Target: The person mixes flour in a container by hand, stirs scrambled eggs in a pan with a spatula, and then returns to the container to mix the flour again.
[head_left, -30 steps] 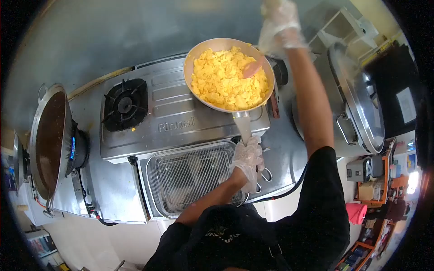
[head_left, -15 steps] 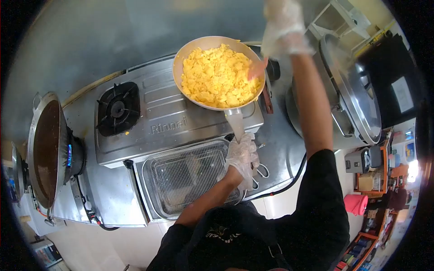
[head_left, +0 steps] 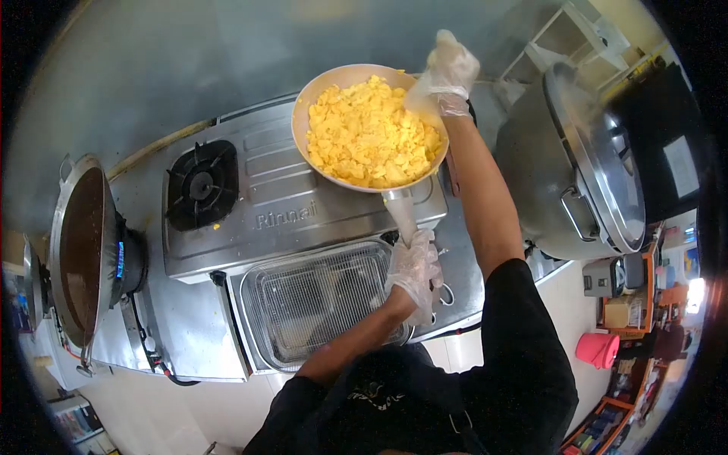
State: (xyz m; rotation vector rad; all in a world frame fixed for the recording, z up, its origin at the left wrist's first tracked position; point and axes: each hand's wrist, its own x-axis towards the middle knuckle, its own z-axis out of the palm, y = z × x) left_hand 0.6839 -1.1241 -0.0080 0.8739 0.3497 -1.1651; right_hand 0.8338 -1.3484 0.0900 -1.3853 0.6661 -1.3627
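A frying pan full of yellow scrambled eggs sits on the right side of the stove. My left hand, in a clear plastic glove, is wrapped round the pan's pale handle. My right hand, gloved too, is closed in a fist above the pan's far right rim. The reddish-brown spatula it holds is now hidden behind the hand and wrist. Beside the pan, a brown handle partly shows under my right forearm.
The Rinnai stove has a bare burner at left. A wire rack in a metal tray lies in front. A wok of brown liquid stands over a blue flame at far left. A large lidded pot stands at right.
My right hand has come down and slightly left, nearer the pan's rim. The spatula blade seen over the eggs is now out of sight. My left hand keeps its grip on the handle.
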